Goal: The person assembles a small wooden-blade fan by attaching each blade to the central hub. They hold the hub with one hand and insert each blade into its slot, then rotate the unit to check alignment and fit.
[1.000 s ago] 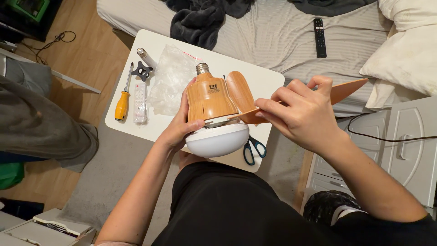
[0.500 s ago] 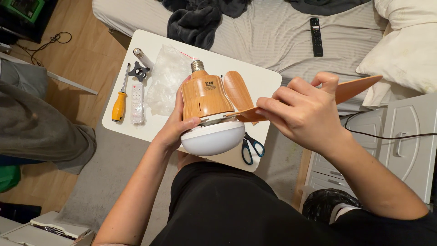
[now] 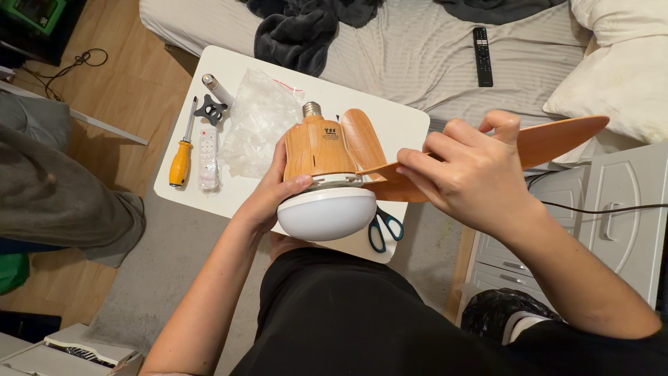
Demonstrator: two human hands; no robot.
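We find the desk (image 3: 390, 118) standing against the bed (image 3: 417, 49). Along its left edge lie the screwdriver (image 3: 183, 150) and, just right of it, the small remote (image 3: 208, 147). Behind these, at the far left corner, sit the star knob (image 3: 210, 109) and the cylinder (image 3: 216, 88). The plastic bag (image 3: 261, 125) lies right of them. Over the near edge we see the lamp fan (image 3: 323, 177), with the scissors (image 3: 381, 228) on the desk at its right. A second remote (image 3: 482, 56) lies on the bed.
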